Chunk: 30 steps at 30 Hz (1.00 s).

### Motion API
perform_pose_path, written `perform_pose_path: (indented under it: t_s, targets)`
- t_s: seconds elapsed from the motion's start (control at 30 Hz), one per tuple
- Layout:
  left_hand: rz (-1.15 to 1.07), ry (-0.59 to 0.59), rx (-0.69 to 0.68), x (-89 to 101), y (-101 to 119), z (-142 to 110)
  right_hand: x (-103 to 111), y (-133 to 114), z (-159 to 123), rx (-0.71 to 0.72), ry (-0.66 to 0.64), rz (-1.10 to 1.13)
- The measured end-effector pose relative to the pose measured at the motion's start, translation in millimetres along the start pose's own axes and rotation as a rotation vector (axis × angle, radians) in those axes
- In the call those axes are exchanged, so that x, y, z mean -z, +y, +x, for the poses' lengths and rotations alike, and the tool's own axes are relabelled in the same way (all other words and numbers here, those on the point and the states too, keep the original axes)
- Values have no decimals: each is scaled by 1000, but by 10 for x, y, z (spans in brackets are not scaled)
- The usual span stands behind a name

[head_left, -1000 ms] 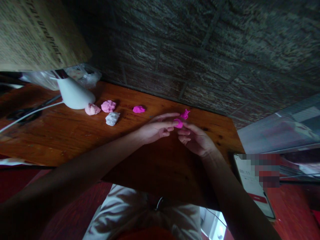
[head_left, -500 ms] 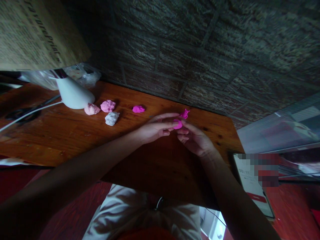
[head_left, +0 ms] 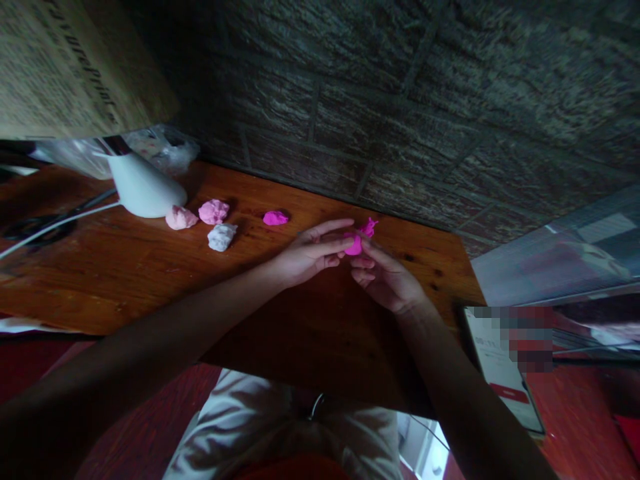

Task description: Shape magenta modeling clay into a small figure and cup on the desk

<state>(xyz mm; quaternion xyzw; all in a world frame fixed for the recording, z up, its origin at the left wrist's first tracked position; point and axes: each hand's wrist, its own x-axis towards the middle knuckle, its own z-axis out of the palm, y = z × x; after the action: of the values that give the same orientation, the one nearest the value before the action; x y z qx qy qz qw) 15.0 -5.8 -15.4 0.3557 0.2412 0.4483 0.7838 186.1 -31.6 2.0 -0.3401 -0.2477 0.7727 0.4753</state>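
Between the fingertips of both hands is a small rounded piece of bright magenta modelling clay (head_left: pixel 353 245), held over the wooden table. My left hand (head_left: pixel 310 257) pinches it from the left with its thumb, the forefinger reaching past above. From the right, my right hand (head_left: pixel 387 277) grips the same piece, its lower fingers curled. Just behind the fingers lies another magenta clay scrap (head_left: pixel 369 227) with a ragged top. Farther left on the tabletop sits a magenta clay lump (head_left: pixel 275 218).
Pale pink (head_left: pixel 181 217), pink (head_left: pixel 214 211) and white clay lumps (head_left: pixel 221 237) cluster beside a white lamp base (head_left: pixel 145 187). A lampshade (head_left: pixel 75 73) hangs above it. A stone-patterned wall (head_left: pixel 340 120) borders the wooden table (head_left: pixel 150 280). A phone (head_left: pixel 505 373) stands at the right.
Both hands keep hold of the magenta clay, with small finger shifts around it. The left forefinger has lifted slightly. The whole view has drifted a little.
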Motion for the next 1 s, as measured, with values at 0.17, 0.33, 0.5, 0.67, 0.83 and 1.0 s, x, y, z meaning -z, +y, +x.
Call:
perform_pose_path:
  t_s: [0.17,0.33,0.5,0.67,0.83,1.0]
  targets:
    - [33,22,-68,-38,-21,2,18,40,38,36,51,62]
    - [0,34,-89,-37,-29,18,0,73,54,47,64,48]
    - [-42,11,-92,-21,-33,25,-41,90,42,61,50,93]
    - [-56,-55,-119,6,-34,31,-80,120,36,54,17,98]
    - [-62,-32,-84,11,-28,37,-87,114,24,66,12,69]
    - [-47,23,-76,7,-28,44,-74,102,14,120,42,85]
